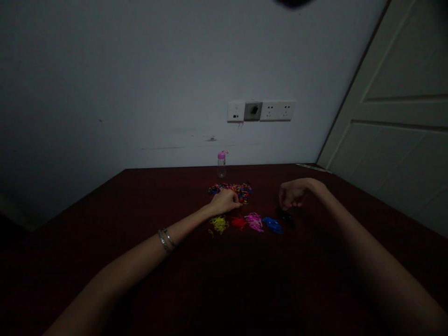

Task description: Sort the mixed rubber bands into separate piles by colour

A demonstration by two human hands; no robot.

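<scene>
A mixed heap of small multicoloured rubber bands [235,188] lies on the dark red table. My left hand [224,202] rests at its near edge, fingers bent and closed together; what they pinch, if anything, is too small to see. In front lie separate piles in a row: yellow rubber bands [220,224], red rubber bands [239,222], pink rubber bands [254,221], blue rubber bands [272,225] and black rubber bands [287,217]. Just above the black pile, my right hand [294,192] points its curled, closed fingers downward. Anything between its fingertips is hidden.
Behind the mixed heap stands a clear bottle [221,167] with a pink lid. A pale wall with a row of sockets [276,111] rises at the table's [157,186] back edge. To the right is a white panelled door [395,126]. The light is dim.
</scene>
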